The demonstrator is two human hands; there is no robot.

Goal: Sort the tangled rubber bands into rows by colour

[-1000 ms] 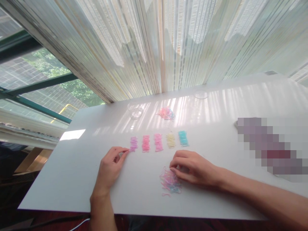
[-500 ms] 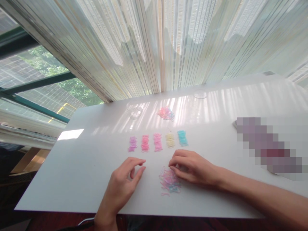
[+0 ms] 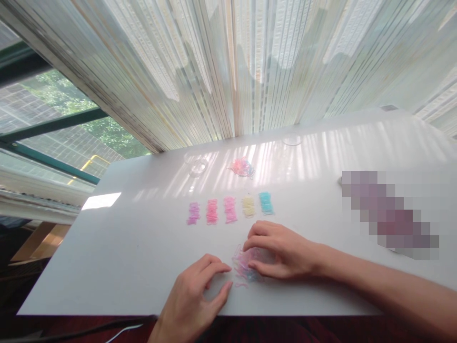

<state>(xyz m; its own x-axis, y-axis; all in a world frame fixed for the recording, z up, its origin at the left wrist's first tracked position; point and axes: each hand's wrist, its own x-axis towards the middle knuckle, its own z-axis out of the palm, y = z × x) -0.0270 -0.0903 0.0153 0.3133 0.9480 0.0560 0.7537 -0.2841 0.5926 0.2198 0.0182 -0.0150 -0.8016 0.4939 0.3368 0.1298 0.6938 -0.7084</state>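
Observation:
A loose pile of small pastel rubber bands (image 3: 246, 262), pink, lilac and blue, lies near the table's front edge. Over its right side is my right hand (image 3: 282, 250), thumb and fingers apart, fingertips at the bands; part of the pile is hidden under it. My left hand (image 3: 200, 288) rests just left of the pile, thumb and forefinger apart with nothing between them. Beyond the hands, sorted bands lie in short columns: purple (image 3: 193, 213), coral pink (image 3: 212, 212), pink (image 3: 230, 210), pale yellow (image 3: 248, 207) and blue (image 3: 266, 203).
A second mixed heap of bands (image 3: 243, 166) sits farther back on the white table (image 3: 143, 276). Clear round containers or lids (image 3: 198, 167) stand near the curtain (image 3: 228, 71). A blurred-out object (image 3: 389, 214) lies at the right.
My left hand has moved right and nearer, closer to the pile. My right hand has spread its thumb and fingers and reaches farther over the bands. The view has shifted slightly.

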